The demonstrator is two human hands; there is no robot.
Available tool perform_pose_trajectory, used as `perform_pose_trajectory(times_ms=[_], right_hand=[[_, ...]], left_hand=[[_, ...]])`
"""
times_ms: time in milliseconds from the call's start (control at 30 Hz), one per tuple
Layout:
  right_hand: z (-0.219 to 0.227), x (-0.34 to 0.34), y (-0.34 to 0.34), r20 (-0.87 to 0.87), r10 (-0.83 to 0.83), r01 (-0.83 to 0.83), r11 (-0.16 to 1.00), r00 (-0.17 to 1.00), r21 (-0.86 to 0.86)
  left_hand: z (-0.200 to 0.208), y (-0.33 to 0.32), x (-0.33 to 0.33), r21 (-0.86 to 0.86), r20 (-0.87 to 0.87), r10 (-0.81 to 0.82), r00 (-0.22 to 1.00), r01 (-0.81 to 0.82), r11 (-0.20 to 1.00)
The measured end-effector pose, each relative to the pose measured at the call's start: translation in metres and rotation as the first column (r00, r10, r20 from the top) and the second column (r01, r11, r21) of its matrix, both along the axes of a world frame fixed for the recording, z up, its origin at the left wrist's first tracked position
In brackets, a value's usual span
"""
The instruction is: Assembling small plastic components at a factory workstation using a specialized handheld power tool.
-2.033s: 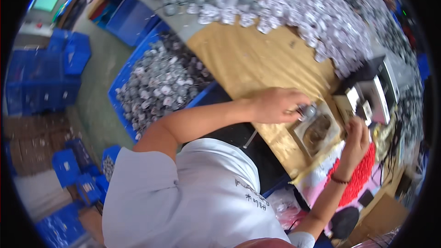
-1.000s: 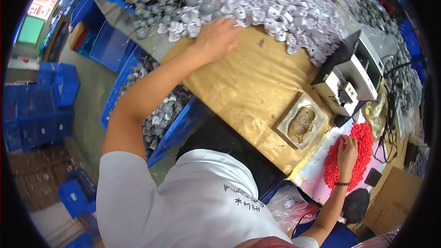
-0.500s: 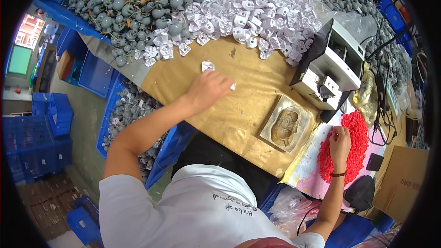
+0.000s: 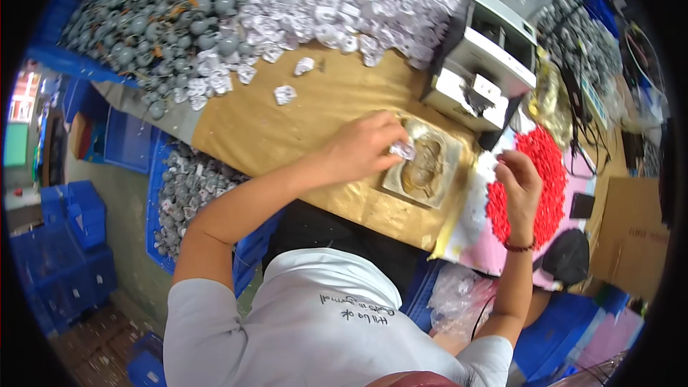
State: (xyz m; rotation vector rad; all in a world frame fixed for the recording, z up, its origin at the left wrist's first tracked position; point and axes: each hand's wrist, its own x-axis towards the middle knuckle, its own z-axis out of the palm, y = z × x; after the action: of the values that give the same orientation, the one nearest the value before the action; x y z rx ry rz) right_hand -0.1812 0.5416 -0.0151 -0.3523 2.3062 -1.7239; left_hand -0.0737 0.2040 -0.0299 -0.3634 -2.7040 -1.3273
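My left hand [image 4: 369,145] is closed on a small white plastic piece [image 4: 403,150], held at the left edge of a square metal block [image 4: 446,185]. The block has a rounded, brownish hollow in its top. Over the left edge of a heap of small red pieces [image 4: 546,197], my right hand [image 4: 521,185] is raised with thumb and fingertips pinched together. What it pinches, if anything, is too small to make out. Two loose white pieces, one [image 4: 285,94] nearer me and one [image 4: 304,66] farther off, lie on the brown table covering [image 4: 251,125].
Beyond the table covering lie a heap of white pieces [image 4: 344,11] and grey round parts with wires [image 4: 172,21]. A white and black machine [image 4: 494,46] stands behind the block. At the right are a dark flat device [image 4: 582,206] and a cardboard box [image 4: 631,236]; blue bins [image 4: 68,265] stand left.
My left hand has moved right, from beside a loose white piece to the metal block, carrying a white piece. My right hand has lifted slightly from the red heap. The whole view has shifted.
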Motion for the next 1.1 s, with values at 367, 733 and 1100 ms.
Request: perform_pose_trajectory(times_ms=[367,733,1100], right_hand=[[-0.013,0.027,-0.09,-0.701,0.473,-0.264,0.881,0.534,0.393],[-0.013,0.043,-0.099,-0.65,0.534,-0.196,0.831,0.541,0.52],[-0.028,0.034,-0.077,-0.467,0.324,-0.244,0.944,0.823,0.224]], left_hand=[[-0.01,0.057,-0.01,-0.084,-0.05,0.111,0.993,-0.115,0.99],[0.035,-0.192,-0.022,-0.224,-0.371,0.532,0.761,-0.63,0.744],[0.102,-0.312,-0.026,-0.592,-0.332,0.829,0.45,-0.783,0.188]])
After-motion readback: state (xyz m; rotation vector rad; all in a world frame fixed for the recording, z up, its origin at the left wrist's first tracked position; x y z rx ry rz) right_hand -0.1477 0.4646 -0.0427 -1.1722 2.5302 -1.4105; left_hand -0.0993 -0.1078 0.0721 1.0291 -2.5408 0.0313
